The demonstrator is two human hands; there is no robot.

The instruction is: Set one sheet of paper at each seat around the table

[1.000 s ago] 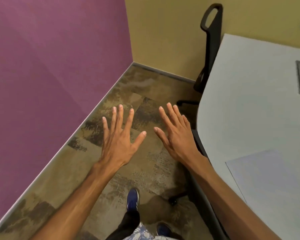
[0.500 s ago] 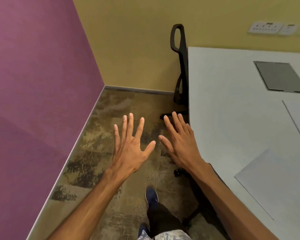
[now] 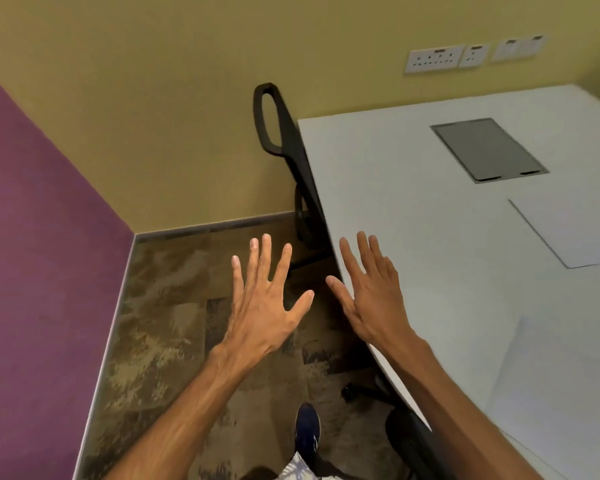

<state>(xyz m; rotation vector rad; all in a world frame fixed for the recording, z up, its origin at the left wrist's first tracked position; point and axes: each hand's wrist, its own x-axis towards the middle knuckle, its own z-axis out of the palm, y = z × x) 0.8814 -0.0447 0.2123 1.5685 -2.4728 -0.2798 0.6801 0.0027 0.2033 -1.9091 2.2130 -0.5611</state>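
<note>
I see both hands held out in front, palms down, and neither one holds anything. The left hand [image 3: 262, 306] is flat with its fingers spread wide, and it is over the brown carpet [image 3: 160, 323]. The right hand [image 3: 373, 296] is flat too, with fingers straight and spread. It is over the left edge of the white tabletop [image 3: 413, 202]; I cannot tell if it touches the top.

I see two sheets of paper on the tabletop. One sheet of paper [image 3: 575, 233] lies near the right side, past the middle, and it runs out of view on the right. The other sheet of paper [image 3: 561, 403] lies at the near right part of the tabletop, close to the right arm. The two sheets are apart from each other.

A gray cable hatch [image 3: 487, 148] is set flat into the tabletop near its far edge, just beyond the first sheet.

A black office chair [image 3: 284, 133] is tucked in at the left edge near the far left corner, and its looped top sticks up above the tabletop. A second black chair [image 3: 413, 431] sits lower along the same edge, mostly hidden under the tabletop.

A blue shoe [image 3: 307, 431] is on the carpet below the hands. White wall sockets [image 3: 433, 58] sit on the yellow wall [image 3: 187, 81]. A purple wall [image 3: 32, 237] is on the left.
</note>
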